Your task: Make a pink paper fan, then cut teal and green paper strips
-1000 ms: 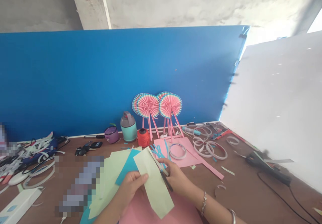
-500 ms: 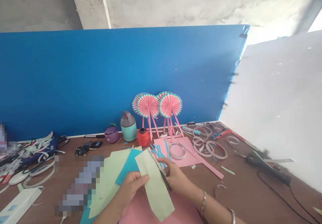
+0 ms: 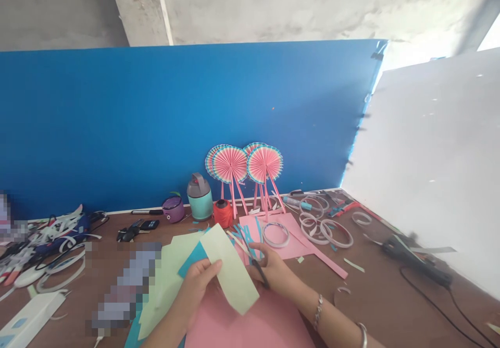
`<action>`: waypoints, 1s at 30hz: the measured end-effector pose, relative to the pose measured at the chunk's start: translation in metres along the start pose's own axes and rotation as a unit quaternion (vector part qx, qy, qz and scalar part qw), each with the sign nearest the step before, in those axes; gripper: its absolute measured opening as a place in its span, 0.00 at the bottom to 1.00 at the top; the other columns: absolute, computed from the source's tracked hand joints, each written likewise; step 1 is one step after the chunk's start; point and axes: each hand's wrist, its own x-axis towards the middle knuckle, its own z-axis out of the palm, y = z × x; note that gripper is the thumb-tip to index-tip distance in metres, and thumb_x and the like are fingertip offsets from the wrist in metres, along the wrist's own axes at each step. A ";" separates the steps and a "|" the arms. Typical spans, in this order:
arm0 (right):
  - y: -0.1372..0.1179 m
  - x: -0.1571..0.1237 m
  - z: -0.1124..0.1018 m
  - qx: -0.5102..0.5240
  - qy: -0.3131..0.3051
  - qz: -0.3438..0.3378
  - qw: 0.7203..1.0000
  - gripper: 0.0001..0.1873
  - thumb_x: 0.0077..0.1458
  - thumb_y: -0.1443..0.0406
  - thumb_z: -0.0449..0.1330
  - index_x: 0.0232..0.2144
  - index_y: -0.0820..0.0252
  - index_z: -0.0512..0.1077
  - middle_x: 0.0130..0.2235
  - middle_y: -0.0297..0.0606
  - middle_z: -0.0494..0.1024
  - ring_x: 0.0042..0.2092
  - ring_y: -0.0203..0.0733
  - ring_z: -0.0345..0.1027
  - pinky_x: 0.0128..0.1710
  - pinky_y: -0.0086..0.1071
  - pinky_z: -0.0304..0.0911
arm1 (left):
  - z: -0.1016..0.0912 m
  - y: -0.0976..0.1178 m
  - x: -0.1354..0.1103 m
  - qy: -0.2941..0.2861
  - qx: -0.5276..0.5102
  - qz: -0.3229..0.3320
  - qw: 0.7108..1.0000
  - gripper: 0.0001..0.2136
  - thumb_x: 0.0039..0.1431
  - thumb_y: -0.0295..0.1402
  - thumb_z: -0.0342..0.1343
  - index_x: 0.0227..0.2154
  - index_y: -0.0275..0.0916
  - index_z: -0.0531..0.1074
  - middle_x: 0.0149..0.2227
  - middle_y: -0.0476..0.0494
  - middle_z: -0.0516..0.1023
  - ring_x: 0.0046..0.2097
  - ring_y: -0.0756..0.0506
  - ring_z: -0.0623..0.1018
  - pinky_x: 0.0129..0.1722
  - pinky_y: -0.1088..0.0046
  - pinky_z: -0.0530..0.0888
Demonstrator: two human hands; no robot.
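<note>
Where the hands meet: a pale green paper strip (image 3: pixel 230 270) sits pinched in the left hand (image 3: pixel 197 285), above the worktop's near edge.
Right hand (image 3: pixel 273 275): closed around dark-handled scissors (image 3: pixel 258 271), blades beside the strip's right edge.
Handling: the strip looks light, thin and floppy, so it is best held flat near its edge.
Underneath: a pink paper sheet (image 3: pixel 242 322), a teal paper sheet (image 3: pixel 192 260).
Far edge: pink paper fans (image 3: pixel 246 163) against a blue board (image 3: pixel 156 129).
</note>
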 end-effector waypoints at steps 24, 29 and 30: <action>-0.016 -0.019 -0.004 -0.117 -0.139 0.033 0.983 0.38 0.44 0.66 0.64 0.56 0.62 0.53 0.19 0.23 0.65 0.20 0.29 0.57 0.18 0.22 0.50 | -0.028 0.008 0.009 0.141 0.017 0.063 0.988 0.16 0.46 0.42 0.59 0.31 0.33 0.77 0.27 0.41 0.80 0.28 0.46 0.74 0.26 0.73 0.66; -0.016 -0.019 -0.004 -0.118 -0.136 0.037 0.983 0.38 0.43 0.66 0.63 0.56 0.62 0.54 0.19 0.23 0.66 0.19 0.29 0.57 0.18 0.22 0.51 | -0.028 0.007 0.010 0.138 0.013 0.058 0.989 0.15 0.47 0.42 0.59 0.32 0.34 0.77 0.29 0.41 0.80 0.29 0.45 0.74 0.27 0.72 0.67; -0.016 -0.019 -0.004 -0.119 -0.135 0.036 0.983 0.38 0.43 0.66 0.63 0.56 0.62 0.54 0.19 0.23 0.66 0.19 0.29 0.57 0.18 0.22 0.51 | -0.027 0.007 0.010 0.137 0.014 0.058 0.989 0.15 0.47 0.42 0.59 0.32 0.34 0.77 0.29 0.41 0.80 0.29 0.45 0.74 0.27 0.72 0.67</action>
